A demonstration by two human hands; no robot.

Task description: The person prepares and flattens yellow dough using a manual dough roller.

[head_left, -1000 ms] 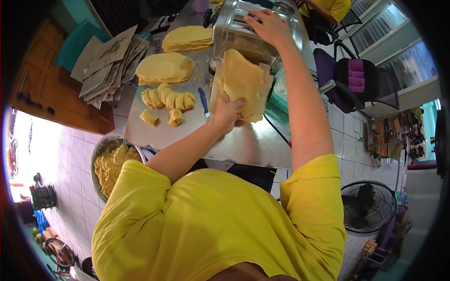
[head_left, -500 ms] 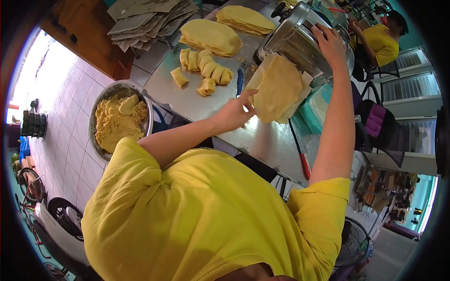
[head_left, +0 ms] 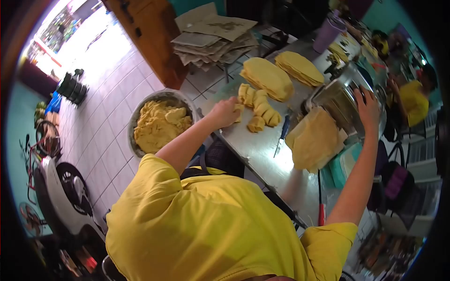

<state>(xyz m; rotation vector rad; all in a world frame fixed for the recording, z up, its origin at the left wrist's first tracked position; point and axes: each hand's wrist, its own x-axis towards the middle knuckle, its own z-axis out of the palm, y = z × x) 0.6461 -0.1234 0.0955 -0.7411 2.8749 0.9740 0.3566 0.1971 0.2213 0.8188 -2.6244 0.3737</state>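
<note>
My left hand (head_left: 225, 113) is closed around a small piece of yellow dough (head_left: 239, 112) at the table's left edge. Just beyond it lie several more cut dough pieces (head_left: 266, 112) in a row. My right hand (head_left: 368, 110) rests with fingers apart on top of a shiny metal dough roller (head_left: 331, 96). In front of the roller, a stack of thin flattened dough sheets (head_left: 315, 140) lies on the table. Between the cut pieces and these sheets is a knife (head_left: 284, 129) with a dark blue handle.
A metal bowl (head_left: 132, 143) of raw dough stands left of the table (head_left: 255, 154). Two piles of oval dough sheets (head_left: 266, 79) (head_left: 299, 68) lie farther back. A purple tumbler (head_left: 326, 35) stands behind. Stacked cardboard sheets (head_left: 213, 40) sit beyond. Another person (head_left: 415, 103) sits at right.
My left hand has moved left from beside the flattened sheets to a cut dough piece and closed on it. My right hand stays on the roller. The camera view has shifted.
</note>
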